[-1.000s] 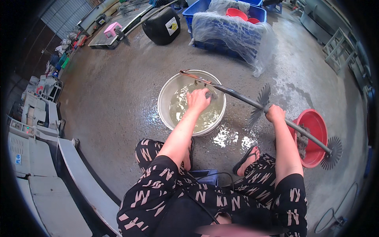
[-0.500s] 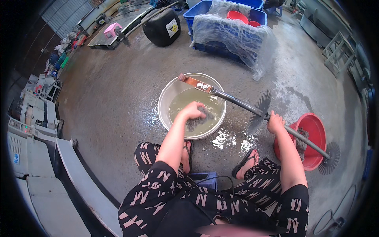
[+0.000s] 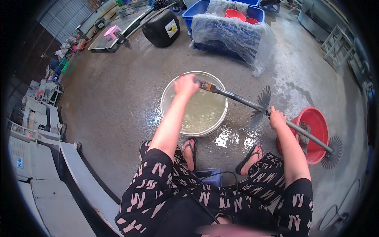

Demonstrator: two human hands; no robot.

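Note:
A long grey metal rod (image 3: pixel 242 102) slants across in front of me from upper left to lower right. My right hand (image 3: pixel 277 117) is wrapped around its middle, just below a dark finned disc (image 3: pixel 263 102). A second finned disc (image 3: pixel 333 152) sits at the far right end. My left hand (image 3: pixel 185 85) is closed over the copper end piece (image 3: pixel 205 85), slightly blurred; whether a pad lies under the fingers is hidden. Beneath that end stands a white bucket (image 3: pixel 162 106) holding cloudy greenish water (image 3: pixel 203 112).
A red bucket (image 3: pixel 321 118) with greyish material inside stands at right, under the rod. Behind are a blue crate (image 3: pixel 221 47) draped with clear plastic, a black jerrycan (image 3: pixel 160 31) and a pink stool (image 3: pixel 112 33). Machinery (image 3: pixel 41 158) lines the left. A small blue stool (image 3: pixel 211 177) is below me.
My left hand has come up out of the bucket's water, where it held a dark grey mesh-like piece, onto the rod's copper end. My right hand still grips the rod.

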